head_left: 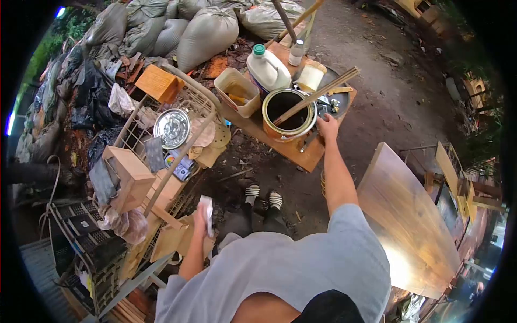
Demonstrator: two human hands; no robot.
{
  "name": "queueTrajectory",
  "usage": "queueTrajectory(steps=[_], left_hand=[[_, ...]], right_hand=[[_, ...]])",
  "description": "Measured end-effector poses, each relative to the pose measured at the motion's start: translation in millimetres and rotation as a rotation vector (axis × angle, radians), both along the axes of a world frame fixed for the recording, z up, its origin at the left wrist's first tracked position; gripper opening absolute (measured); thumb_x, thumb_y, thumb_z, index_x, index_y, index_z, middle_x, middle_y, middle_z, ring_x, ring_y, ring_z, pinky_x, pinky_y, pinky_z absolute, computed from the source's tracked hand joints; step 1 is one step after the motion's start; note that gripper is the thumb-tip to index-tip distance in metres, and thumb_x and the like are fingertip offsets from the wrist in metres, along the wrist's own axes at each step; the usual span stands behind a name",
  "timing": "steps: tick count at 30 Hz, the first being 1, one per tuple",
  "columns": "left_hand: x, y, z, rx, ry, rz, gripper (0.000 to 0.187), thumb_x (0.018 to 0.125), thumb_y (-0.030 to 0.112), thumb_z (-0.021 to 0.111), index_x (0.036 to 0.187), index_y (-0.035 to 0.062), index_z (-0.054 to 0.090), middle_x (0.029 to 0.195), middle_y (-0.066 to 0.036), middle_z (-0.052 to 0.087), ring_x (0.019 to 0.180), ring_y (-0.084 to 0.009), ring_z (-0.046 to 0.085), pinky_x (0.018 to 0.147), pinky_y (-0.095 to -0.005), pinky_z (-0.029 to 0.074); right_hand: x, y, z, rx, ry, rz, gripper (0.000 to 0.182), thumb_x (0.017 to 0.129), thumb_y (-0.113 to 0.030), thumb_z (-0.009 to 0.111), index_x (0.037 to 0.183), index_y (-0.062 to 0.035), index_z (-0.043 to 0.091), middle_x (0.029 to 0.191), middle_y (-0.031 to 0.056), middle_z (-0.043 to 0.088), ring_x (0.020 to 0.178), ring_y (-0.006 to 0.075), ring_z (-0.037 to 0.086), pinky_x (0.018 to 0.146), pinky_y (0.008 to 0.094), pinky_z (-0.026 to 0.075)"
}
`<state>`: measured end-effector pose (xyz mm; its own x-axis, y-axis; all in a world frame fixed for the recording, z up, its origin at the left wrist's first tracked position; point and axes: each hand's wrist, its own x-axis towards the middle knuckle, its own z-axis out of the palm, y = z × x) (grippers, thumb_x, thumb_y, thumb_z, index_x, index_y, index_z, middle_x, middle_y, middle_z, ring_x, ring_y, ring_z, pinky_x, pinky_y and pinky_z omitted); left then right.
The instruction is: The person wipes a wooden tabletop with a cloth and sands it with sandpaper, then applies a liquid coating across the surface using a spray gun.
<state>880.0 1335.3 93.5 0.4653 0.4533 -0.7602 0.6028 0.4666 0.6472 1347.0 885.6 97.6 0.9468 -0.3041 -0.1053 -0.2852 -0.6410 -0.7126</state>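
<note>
Low on the left, my left hand [200,219] is closed around a crumpled white cloth or paper [208,209]. My right hand [327,128] reaches to the right side of an open can of dark liquid [273,125], at the edge of a dark round tray [340,86]. Its fingers look curled together near some small metal tools [326,102]; what they hold, if anything, is too small to make out. Wooden sticks [318,95] lean out of the can. Close by are a white jug with a green cap [268,72], a cream tub [235,89] and a whitish container [311,75].
The can and tubs stand on a wooden board [301,155]. On the left a metal rack [202,129] carries wood blocks [159,84] and a shiny lid [172,128]. A large glossy wood panel [406,220] stands at right. Filled sacks [209,37] line the back.
</note>
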Motion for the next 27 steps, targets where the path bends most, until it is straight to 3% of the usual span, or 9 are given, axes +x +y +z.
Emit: queueTrajectory(steps=[2,4,6,8,12,15,18,21,27], left_hand=[[-60.3,29.1,8.0,-0.093,0.236,0.055,0.054,0.098,0.055,0.051,0.124,0.0097,0.065,0.105,-0.002,0.067,0.094,-0.0156,0.061,0.084,-0.0325,0.049],[-116.0,31.7,30.7,-0.277,0.197,0.129,0.057,0.097,0.059,0.050,0.124,0.0111,0.064,0.105,-0.002,0.068,0.097,-0.0176,0.063,0.087,-0.0343,0.050],[-164.3,28.3,51.6,-0.205,0.192,0.189,0.051,0.097,0.057,0.050,0.120,0.0130,0.064,0.105,-0.003,0.070,0.096,-0.0202,0.066,0.085,-0.0374,0.053],[-208.1,40.8,54.8,-0.419,-0.022,0.269,0.048,0.096,0.057,0.052,0.117,0.0157,0.065,0.102,-0.004,0.069,0.093,-0.0222,0.066,0.079,-0.0408,0.054],[-190.9,45.0,81.3,-0.408,0.151,0.513,0.042,0.095,0.056,0.052,0.108,0.0179,0.066,0.090,-0.005,0.069,0.081,-0.0245,0.066,0.071,-0.0439,0.054],[-142.5,54.0,86.7,-0.452,0.166,0.215,0.041,0.095,0.051,0.049,0.088,0.0149,0.066,0.066,-0.007,0.062,0.056,-0.0244,0.059,0.054,-0.0428,0.050],[-89.7,79.6,41.7,-0.473,0.139,-0.087,0.039,0.095,0.044,0.049,0.086,0.0106,0.066,0.066,-0.007,0.062,0.056,-0.0236,0.059,0.051,-0.0399,0.050],[-14.7,73.9,41.3,-0.479,0.136,-0.263,0.036,0.094,0.037,0.049,0.085,0.0076,0.066,0.068,-0.008,0.064,0.056,-0.0227,0.059,0.049,-0.0388,0.049],[93.7,23.2,33.2,-0.677,0.122,-0.413,0.034,0.093,0.034,0.050,0.096,0.0084,0.072,0.085,-0.008,0.072,0.071,-0.0241,0.067,0.065,-0.0385,0.055]], right_hand=[[16.9,11.8,10.3,-0.176,0.120,-0.011,0.054,0.075,-0.041,0.068,0.121,-0.0132,0.070,0.121,0.0190,0.064,0.113,0.0374,0.061,0.098,0.0435,0.049],[30.0,26.5,11.4,-0.191,0.183,-0.061,0.050,0.077,-0.039,0.065,0.119,-0.0123,0.071,0.125,0.0189,0.062,0.116,0.0363,0.060,0.100,0.0447,0.048],[34.1,34.6,12.7,-0.201,0.373,-0.155,0.046,0.079,-0.036,0.063,0.116,-0.0111,0.072,0.126,0.0181,0.061,0.118,0.0345,0.059,0.100,0.0461,0.048],[36.8,37.6,-0.6,-0.247,0.328,-0.177,0.045,0.079,-0.035,0.062,0.115,-0.0111,0.072,0.123,0.0177,0.063,0.116,0.0340,0.060,0.099,0.0477,0.048],[35.3,29.4,-15.6,-0.228,0.221,-0.229,0.042,0.077,-0.032,0.061,0.109,-0.0083,0.073,0.117,0.0196,0.064,0.112,0.0370,0.061,0.095,0.0495,0.049],[25.9,2.8,-25.2,-0.237,0.186,-0.215,0.037,0.073,-0.028,0.063,0.101,-0.0066,0.074,0.113,0.0213,0.064,0.105,0.0398,0.063,0.088,0.0508,0.051],[9.8,-21.0,-39.4,-0.193,0.062,-0.344,0.032,0.072,-0.027,0.065,0.095,-0.0059,0.073,0.107,0.0198,0.064,0.102,0.0403,0.063,0.086,0.0511,0.051],[-20.5,-34.7,-19.1,-0.193,-0.064,-0.451,0.029,0.072,-0.027,0.066,0.087,-0.0013,0.068,0.099,0.0198,0.061,0.092,0.0401,0.061,0.083,0.0489,0.050],[-118.5,-36.4,51.6,-0.155,-0.248,-0.719,0.027,0.071,-0.023,0.066,0.086,-0.0005,0.065,0.102,0.0186,0.059,0.094,0.0391,0.059,0.085,0.0467,0.048]])
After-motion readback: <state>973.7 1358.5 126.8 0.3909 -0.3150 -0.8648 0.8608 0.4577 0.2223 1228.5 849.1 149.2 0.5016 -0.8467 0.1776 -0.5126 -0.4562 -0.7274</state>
